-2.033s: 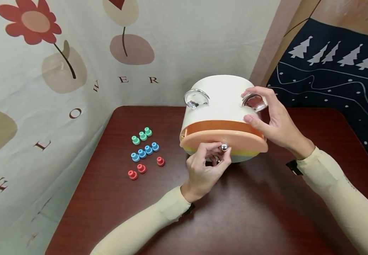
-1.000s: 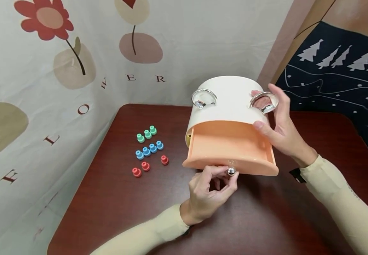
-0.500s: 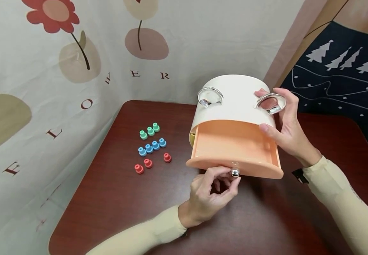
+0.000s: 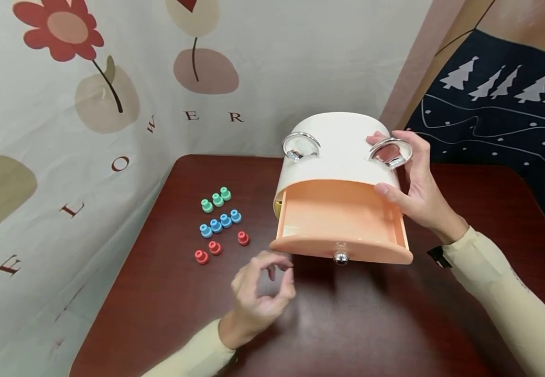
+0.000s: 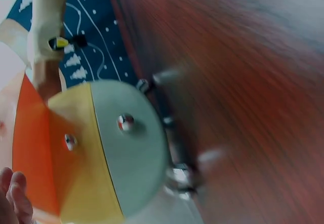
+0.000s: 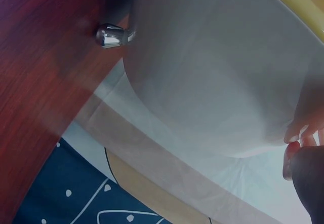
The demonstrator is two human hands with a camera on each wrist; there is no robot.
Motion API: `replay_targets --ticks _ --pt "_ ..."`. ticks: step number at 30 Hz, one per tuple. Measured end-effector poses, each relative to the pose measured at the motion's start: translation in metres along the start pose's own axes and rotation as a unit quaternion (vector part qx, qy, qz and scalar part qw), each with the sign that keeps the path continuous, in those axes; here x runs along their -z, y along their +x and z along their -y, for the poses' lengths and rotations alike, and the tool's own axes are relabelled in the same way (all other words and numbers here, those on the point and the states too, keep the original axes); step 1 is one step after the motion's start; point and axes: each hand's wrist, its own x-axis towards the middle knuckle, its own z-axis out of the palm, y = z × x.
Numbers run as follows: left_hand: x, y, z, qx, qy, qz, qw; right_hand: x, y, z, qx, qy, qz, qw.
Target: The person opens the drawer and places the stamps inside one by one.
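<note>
A white drawer box (image 4: 336,139) with a rounded top stands on the table, two silver ring ears on its upper face. Its peach top drawer (image 4: 340,214) is pulled out and nothing shows inside; a silver ball knob (image 4: 340,258) sits on its front. My left hand (image 4: 258,296) hovers left of the knob, fingers loosely curved and holding nothing. My right hand (image 4: 418,188) grips the box's upper right side, thumb on the top near the front edge, fingers around the right ring ear (image 4: 394,161). The left wrist view shows yellow (image 5: 86,173) and grey-green drawer fronts (image 5: 134,153), both shut.
Left of the box, small pegs stand in rows on the dark red table (image 4: 159,293): three green pegs (image 4: 218,200), several blue pegs (image 4: 226,220) and three red pegs (image 4: 243,239). Patterned cloths hang behind and at both sides.
The top drawer has come out from nearly shut to wide open. My left hand has let go of its knob and moved left. My right hand stays on the box.
</note>
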Motion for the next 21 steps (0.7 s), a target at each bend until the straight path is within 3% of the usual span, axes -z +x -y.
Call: replay_targets --ticks 3,6,12,15,19,21 --pt "0.013 0.0 0.005 0.003 -0.006 -0.013 0.9999 -0.001 -0.002 0.0 -0.004 -0.006 0.001 1.0" --pt "0.028 0.001 0.01 0.015 0.015 -0.009 0.9997 -0.001 -0.003 -0.001 -0.007 -0.006 -0.001 1.0" --pt "0.066 0.001 0.025 0.06 0.098 0.038 0.9926 -0.001 -0.002 -0.001 -0.009 -0.009 0.004 1.0" --pt "0.087 -0.005 0.033 0.123 0.135 0.067 0.9809 -0.002 0.0 -0.001 -0.007 -0.006 0.003 1.0" --pt "0.11 -0.013 0.04 0.218 0.181 0.106 0.953 -0.001 0.002 -0.001 -0.009 -0.002 0.0 1.0" --pt "0.117 -0.016 0.042 0.251 0.203 0.126 0.938 0.0 0.001 -0.001 -0.008 -0.003 -0.004 1.0"
